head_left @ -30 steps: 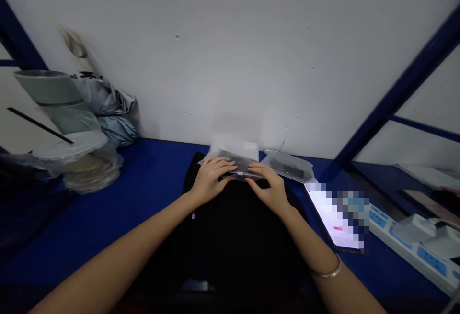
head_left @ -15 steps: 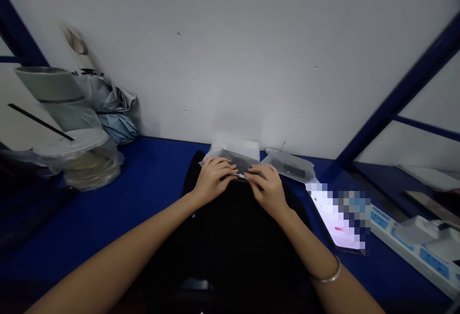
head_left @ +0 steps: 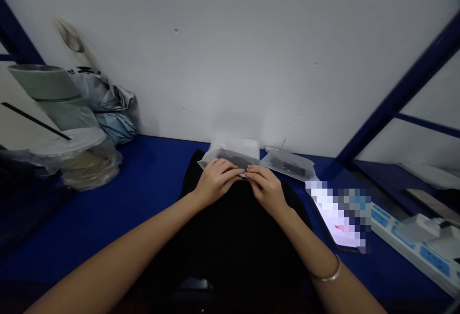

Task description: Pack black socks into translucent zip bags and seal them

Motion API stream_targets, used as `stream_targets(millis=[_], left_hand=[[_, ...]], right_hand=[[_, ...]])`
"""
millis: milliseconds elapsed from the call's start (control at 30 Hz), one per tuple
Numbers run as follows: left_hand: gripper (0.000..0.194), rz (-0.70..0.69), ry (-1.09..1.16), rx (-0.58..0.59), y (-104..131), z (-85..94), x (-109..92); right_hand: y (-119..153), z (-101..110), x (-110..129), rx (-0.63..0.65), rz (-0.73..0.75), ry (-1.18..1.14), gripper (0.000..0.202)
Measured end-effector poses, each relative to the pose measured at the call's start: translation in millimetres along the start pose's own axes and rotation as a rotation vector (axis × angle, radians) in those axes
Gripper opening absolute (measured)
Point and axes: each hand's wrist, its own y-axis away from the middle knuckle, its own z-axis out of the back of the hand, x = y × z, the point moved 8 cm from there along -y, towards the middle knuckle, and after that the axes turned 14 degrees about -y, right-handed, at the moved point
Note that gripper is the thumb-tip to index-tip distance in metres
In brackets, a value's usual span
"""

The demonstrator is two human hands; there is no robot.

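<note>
A frosted plastic zip bag with something dark inside lies near the wall, on or at the far end of a large black fabric thing. My left hand is closed on the bag's near edge, thumb and fingers pinching close to a small white zip slider. From the other side, my right hand pinches the same edge, its fingertips almost meeting the left ones. The fingers partly hide the slider and the opening. Just right of this bag lies a second frosted bag holding a dark item.
A white package rests against the wall behind the bag. To the right are a lit phone and a power strip with plugs. At left stand a plastic-wrapped drink cup with black straw, a pale green tumbler and a blue folded cloth.
My left fingers have slid slightly right along the bag's edge, closer to my right fingertips, covering more of the slider. The view has shifted a little.
</note>
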Motion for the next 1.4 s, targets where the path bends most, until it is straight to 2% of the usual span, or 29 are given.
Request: stream_targets(millis=[233, 533, 667, 1033, 1200, 1400], left_hand=[[0.009, -0.046, -0.057, -0.007, -1.7, 1.8, -4.6], [0.011, -0.112, -0.203, 0.056, -1.9, 4.2, 5.4], [0.011, -0.140, -0.180, 0.027, -0.6, 4.7, 8.1], [0.016, -0.255, -0.257, -0.045, 5.8, 6.2, 9.6], [0.010, -0.211, -0.224, -0.070, 0.9, 10.9, 5.9], [0.014, -0.282, -0.248, -0.111, 1.3, 13.8, -1.1]], right_hand=[[-4.0, -4.3, 11.7, 0.060, 0.065, 0.110, 0.017], [-5.2, -2.8, 8.9, 0.135, 0.059, 0.266, 0.020], [-5.8, -0.3, 12.2, 0.153, 0.122, 0.325, 0.025], [-5.6, 6.1, 12.0, 0.100, 0.173, 0.383, 0.022], [-4.1, 7.8, 9.2, 0.080, 0.130, 0.342, 0.017], [-5.6, 8.5, 11.2, 0.056, 0.068, 0.292, 0.012]])
